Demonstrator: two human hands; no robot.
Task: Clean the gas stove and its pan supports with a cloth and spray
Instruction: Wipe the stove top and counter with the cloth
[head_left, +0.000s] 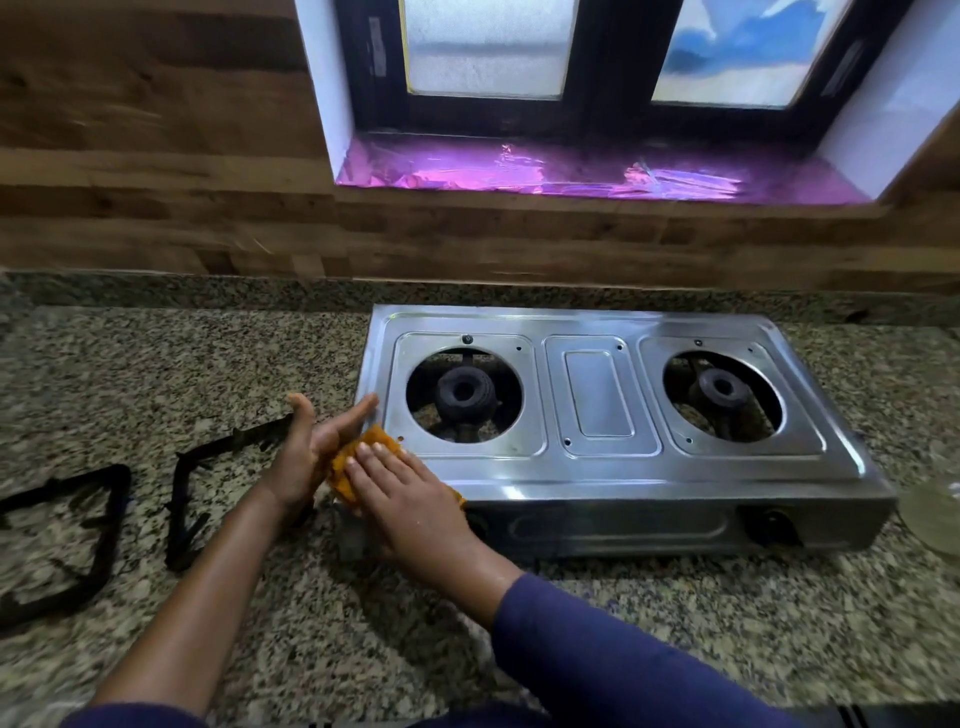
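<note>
Orange cloth (347, 470) pressed between flat left hand (311, 449) and right hand (413, 501), steel stove (597, 470) beside, blurred glass vessel (932, 514) right

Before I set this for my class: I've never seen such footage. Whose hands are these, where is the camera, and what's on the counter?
There is no machine: one camera, worn on a person's head, looks down at their own hands. On the granite counter sits a steel gas stove with both burners uncovered. A black pan support and a second pan support lie on the counter left of it. At the stove's front left corner, the left hand and right hand, fingers straight, press an orange cloth between them.
</note>
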